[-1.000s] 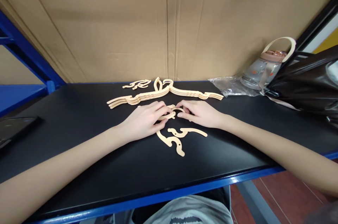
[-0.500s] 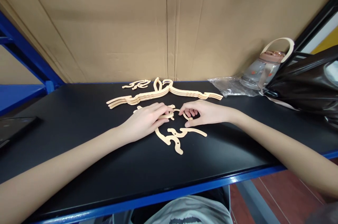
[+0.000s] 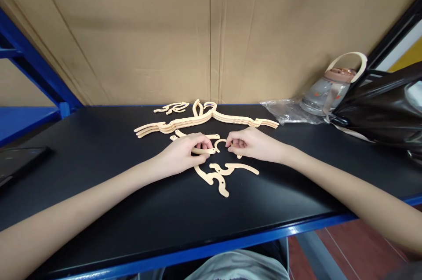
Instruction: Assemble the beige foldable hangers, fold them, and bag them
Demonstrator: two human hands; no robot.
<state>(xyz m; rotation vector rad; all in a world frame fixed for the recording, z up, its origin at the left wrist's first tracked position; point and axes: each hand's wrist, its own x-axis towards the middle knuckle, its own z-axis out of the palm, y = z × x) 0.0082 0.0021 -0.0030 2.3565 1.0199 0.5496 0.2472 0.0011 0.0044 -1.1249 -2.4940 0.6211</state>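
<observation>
In the head view, a wall of brown cardboard (image 3: 148, 29) is seen behind a black tabletop with a blue edge (image 3: 138, 209). At the right side, a glossy black bag (image 3: 389, 113) is placed. A stack of pale wooden clothes hangers (image 3: 231, 117) is laid on the tabletop, near the wall and beyond the hands. Near the bag, a clear bottle with a brownish-pink lid and a cream handle (image 3: 328, 91) is seen, and beside it lies a crumpled transparent plastic bag (image 3: 286, 112). At the left side, a flat black phone (image 3: 20, 161) is partly shown.

By the left hand (image 3: 181, 152), closed with thumb and fingers, a pale wooden strip (image 3: 209, 151) is gripped. By the curled fingers of the right hand (image 3: 253, 143), a thin, curved wooden hook (image 3: 219, 141) is held at its right part; its other end is near the strip. Closer to the camera, two wavy wooden pieces (image 3: 220, 183) are laid. Smaller curved wooden pieces (image 3: 174, 107) are grouped at the back, left of the stack's middle.
</observation>
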